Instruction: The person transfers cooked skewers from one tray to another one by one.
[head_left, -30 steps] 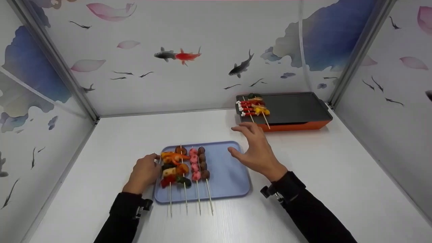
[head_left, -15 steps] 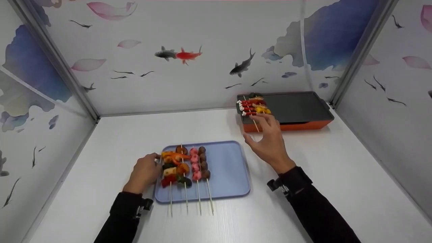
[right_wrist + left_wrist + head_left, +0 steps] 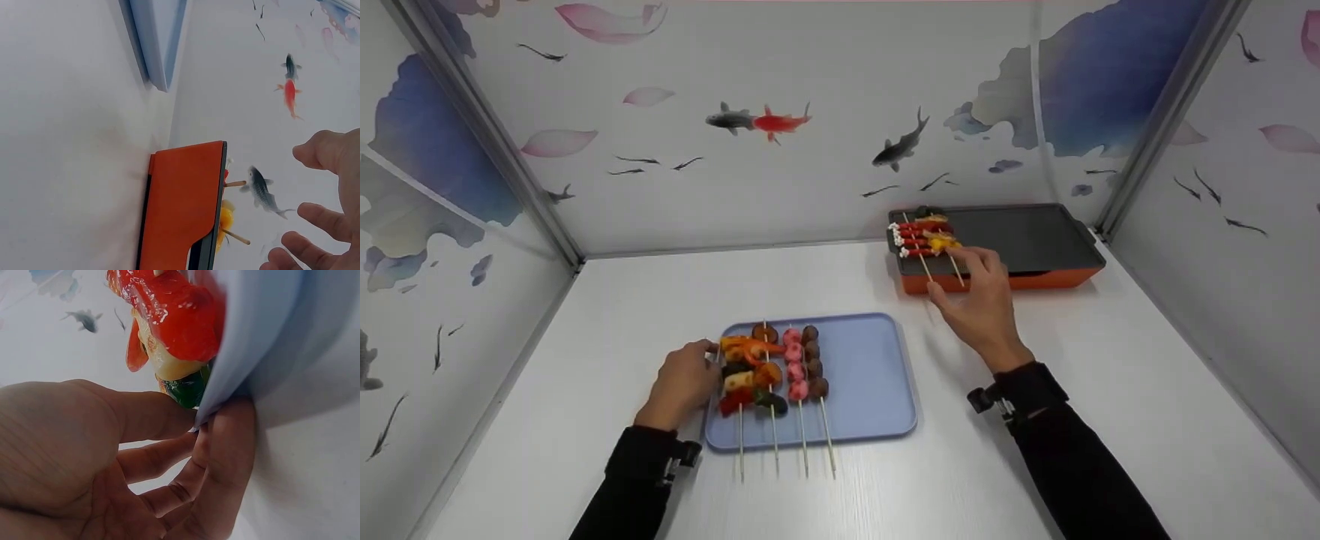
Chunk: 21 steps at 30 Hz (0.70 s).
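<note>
My left hand (image 3: 681, 382) pinches the left rim of the blue tray (image 3: 866, 382); the left wrist view has the thumb above the rim and fingers beneath. On the tray's left half lie a pink-ball skewer (image 3: 795, 370), a brown-ball skewer (image 3: 813, 366) and mixed skewers with red pepper (image 3: 735, 402) and green pieces. At the grill's front edge, my right hand (image 3: 982, 311) hovers with fingers spread, near the sticks of a skewer with a yellow piece (image 3: 943, 244) and a red skewer (image 3: 915, 241). In the right wrist view, those fingers (image 3: 318, 216) stand apart from the sticks.
An orange grill (image 3: 1057, 280) with a black plate (image 3: 1020, 232) stands at the back right, skewers on its left end. Several sticks overhang the tray's front edge. Printed panels (image 3: 660, 210) enclose the white table (image 3: 645, 292) at the back and sides.
My right hand has moved right and a little farther back, from above the tray's right corner to the grill's front edge. My left hand stays on the tray rim.
</note>
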### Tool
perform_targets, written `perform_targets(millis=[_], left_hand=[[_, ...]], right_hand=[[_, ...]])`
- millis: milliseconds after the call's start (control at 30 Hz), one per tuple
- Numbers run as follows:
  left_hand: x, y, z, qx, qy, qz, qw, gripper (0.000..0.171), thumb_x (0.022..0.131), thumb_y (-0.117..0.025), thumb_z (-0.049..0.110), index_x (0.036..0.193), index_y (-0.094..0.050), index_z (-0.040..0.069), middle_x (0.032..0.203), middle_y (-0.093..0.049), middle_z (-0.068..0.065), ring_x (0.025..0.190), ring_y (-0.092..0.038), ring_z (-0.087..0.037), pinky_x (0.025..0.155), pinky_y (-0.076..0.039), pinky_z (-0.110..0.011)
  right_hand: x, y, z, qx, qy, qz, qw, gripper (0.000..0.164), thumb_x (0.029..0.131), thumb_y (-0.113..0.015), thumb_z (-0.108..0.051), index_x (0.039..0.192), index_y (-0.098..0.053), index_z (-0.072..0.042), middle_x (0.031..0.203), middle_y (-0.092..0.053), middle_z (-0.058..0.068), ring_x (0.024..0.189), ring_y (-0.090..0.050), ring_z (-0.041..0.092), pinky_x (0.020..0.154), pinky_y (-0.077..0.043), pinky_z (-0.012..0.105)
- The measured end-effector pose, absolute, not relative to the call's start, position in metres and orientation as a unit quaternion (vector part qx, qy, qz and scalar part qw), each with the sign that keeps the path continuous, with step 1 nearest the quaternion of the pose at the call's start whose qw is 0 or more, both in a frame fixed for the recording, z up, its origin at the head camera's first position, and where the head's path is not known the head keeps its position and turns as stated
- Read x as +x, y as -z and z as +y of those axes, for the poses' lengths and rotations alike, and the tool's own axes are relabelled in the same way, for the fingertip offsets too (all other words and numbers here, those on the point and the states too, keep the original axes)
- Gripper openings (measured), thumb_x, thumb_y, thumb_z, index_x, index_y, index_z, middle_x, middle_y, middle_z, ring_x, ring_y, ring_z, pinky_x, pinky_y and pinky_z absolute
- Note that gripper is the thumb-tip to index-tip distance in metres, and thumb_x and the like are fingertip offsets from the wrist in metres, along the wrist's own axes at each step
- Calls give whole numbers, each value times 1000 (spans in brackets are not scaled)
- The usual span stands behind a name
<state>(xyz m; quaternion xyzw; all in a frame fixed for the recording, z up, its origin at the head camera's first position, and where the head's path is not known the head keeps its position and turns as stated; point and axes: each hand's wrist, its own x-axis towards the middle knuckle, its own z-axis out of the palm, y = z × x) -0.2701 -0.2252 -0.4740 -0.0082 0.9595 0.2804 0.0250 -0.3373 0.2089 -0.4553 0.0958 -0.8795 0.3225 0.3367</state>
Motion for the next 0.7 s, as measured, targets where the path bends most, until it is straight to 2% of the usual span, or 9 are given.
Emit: perform_targets(millis=[267, 533, 700], left_hand=[[-272, 475, -224, -9, -268, 963, 15, 36, 92, -50, 15, 125, -56, 2, 89, -65, -11, 61, -53, -18, 51, -41, -29], [-272, 475, -224, -5, -266, 964, 7, 35, 92, -50, 15, 124, -58, 2, 90, -67, -11, 63, -55, -17, 53, -41, -29], [-272, 474, -224, -3, -264, 965, 4, 35, 92, -50, 15, 123, -58, 2, 92, -68, -11, 67, -57, -17, 56, -43, -29]], right_hand=[[-347, 464, 220, 74, -344, -875, 332, 52, 78, -76, -31, 124, -59, -12, 119, -51, 12, 111, -51, 28, 95, -43, 46], [-348, 473, 227, 67, -367, -867, 330, 35, 83, -72, -23, 114, -66, -7, 105, -57, 15, 86, -59, 24, 76, -50, 39], [-347, 472, 233, 38, -417, -865, 276, 30, 86, -67, -32, 108, -70, -12, 91, -66, 4, 79, -63, 15, 70, -52, 33]])
